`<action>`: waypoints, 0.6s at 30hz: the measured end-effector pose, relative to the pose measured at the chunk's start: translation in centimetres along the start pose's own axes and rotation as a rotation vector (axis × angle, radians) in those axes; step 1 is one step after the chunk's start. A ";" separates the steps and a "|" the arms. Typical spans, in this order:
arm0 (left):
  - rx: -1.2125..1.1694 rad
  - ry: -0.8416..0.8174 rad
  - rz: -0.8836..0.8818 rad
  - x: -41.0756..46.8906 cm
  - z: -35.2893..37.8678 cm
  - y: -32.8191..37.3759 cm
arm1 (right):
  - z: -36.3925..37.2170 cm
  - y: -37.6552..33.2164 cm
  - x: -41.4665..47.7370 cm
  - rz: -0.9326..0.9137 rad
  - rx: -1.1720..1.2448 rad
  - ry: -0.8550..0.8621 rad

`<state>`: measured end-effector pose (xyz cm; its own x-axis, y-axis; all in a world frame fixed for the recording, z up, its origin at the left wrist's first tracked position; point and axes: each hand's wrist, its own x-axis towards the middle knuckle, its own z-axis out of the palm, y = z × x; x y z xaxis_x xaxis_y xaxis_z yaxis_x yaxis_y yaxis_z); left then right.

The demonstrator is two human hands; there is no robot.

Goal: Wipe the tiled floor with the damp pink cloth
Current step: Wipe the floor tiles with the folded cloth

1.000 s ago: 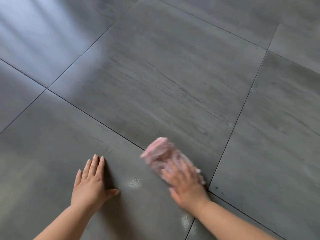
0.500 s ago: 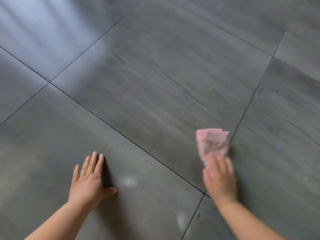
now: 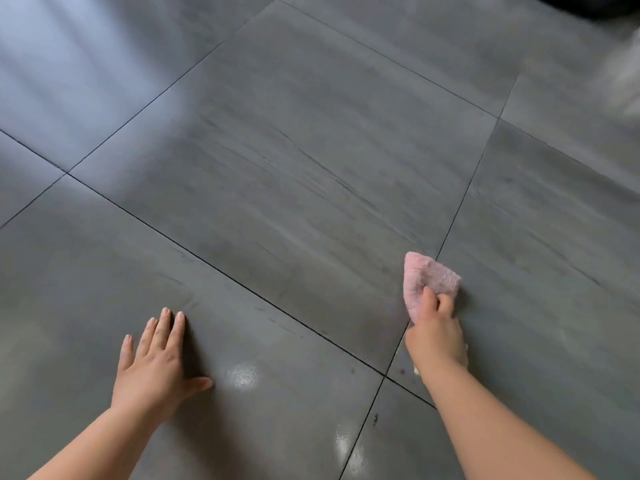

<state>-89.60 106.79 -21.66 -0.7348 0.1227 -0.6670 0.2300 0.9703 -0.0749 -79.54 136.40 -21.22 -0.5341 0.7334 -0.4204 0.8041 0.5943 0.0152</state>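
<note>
The floor (image 3: 311, 168) is made of large grey tiles with thin dark grout lines. A crumpled pink cloth (image 3: 427, 280) lies pressed on the floor at the lower right, right beside a grout line. My right hand (image 3: 434, 332) grips its near end, fingers curled over the fabric, and hides part of it. My left hand (image 3: 156, 365) rests flat on the tile at the lower left, fingers together and thumb spread, holding nothing.
Small glossy wet patches (image 3: 242, 375) shine on the near tiles between my arms. A dark object (image 3: 588, 3) shows at the top right edge, with a pale blurred shape (image 3: 627, 77) below it. Window light reflects at the top left.
My right hand has swept the pink cloth from the middle of the near tiles to the right, across the grout line. My left hand has stayed planted in place.
</note>
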 end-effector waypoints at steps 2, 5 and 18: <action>0.003 0.001 0.014 -0.4 -0.5 0.2 | -0.1 1.6 -1.2 0.023 0.032 -0.056; -0.056 0.019 0.078 -1.6 -1.7 0.6 | -0.5 2.0 -3.6 0.080 0.370 -0.241; -0.400 -0.085 0.339 -27.5 -17.4 6.0 | -22.6 10.1 -25.4 0.496 1.326 -0.422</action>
<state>-79.05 112.84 9.13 -0.6034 0.4423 -0.6636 0.1723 0.8848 0.4330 -63.76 131.20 10.14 -0.2128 0.4803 -0.8509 0.6477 -0.5826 -0.4909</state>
